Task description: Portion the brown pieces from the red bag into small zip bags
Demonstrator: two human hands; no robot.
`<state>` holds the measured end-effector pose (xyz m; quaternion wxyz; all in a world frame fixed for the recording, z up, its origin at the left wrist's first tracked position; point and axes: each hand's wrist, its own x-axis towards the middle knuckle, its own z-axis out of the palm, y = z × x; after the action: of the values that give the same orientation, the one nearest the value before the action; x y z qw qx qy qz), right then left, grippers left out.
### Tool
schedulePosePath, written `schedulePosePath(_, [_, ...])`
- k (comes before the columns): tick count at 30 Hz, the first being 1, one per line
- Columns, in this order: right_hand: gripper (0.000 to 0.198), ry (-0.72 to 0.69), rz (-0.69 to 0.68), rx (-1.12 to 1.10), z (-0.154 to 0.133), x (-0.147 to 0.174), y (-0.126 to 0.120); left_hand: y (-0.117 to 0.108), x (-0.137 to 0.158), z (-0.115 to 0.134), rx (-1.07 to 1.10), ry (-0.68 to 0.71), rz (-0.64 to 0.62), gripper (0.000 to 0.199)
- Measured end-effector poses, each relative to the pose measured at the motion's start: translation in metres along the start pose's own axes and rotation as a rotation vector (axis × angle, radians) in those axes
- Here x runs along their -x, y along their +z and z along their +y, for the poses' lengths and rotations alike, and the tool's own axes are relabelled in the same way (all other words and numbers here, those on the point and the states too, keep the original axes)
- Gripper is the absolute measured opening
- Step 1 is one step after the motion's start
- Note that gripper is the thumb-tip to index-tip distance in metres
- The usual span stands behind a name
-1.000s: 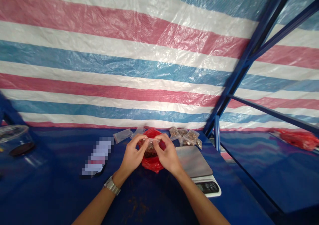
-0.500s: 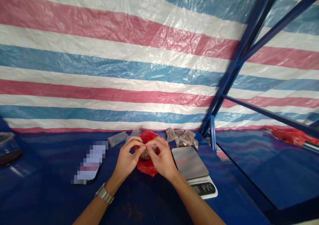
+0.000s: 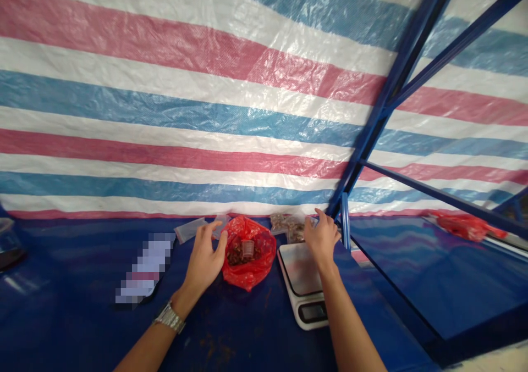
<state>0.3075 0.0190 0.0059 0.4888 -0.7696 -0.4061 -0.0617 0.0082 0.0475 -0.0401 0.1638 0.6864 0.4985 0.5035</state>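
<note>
The person's left hand (image 3: pixel 206 255), thumb and fingers parted around nothing visible, is just beside the left edge of an open red plastic bag (image 3: pixel 248 278), which sits on the blue desk (image 3: pixel 82 328) with brown pieces and a small clear cup (image 3: pixel 248 249) inside. The right hand (image 3: pixel 323 240) is over the small filled bags (image 3: pixel 279 223) behind the scale (image 3: pixel 300 273); whether its fingers grip one cannot be told.

White glare flecks the far tarp (image 3: pixel 206 97); the near counter (image 3: pixel 256 328) lies dimmer, and blocky pixels mask the phone (image 3: pixel 145 267) at left.
</note>
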Motion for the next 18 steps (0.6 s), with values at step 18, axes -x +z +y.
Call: schedulePosePath(18, [0.023, -0.688, -0.412, -0.148, -0.067, 0.084, 0.011, -0.032, -0.006, -0.037, -0.870, 0.091, -0.109, 0.044])
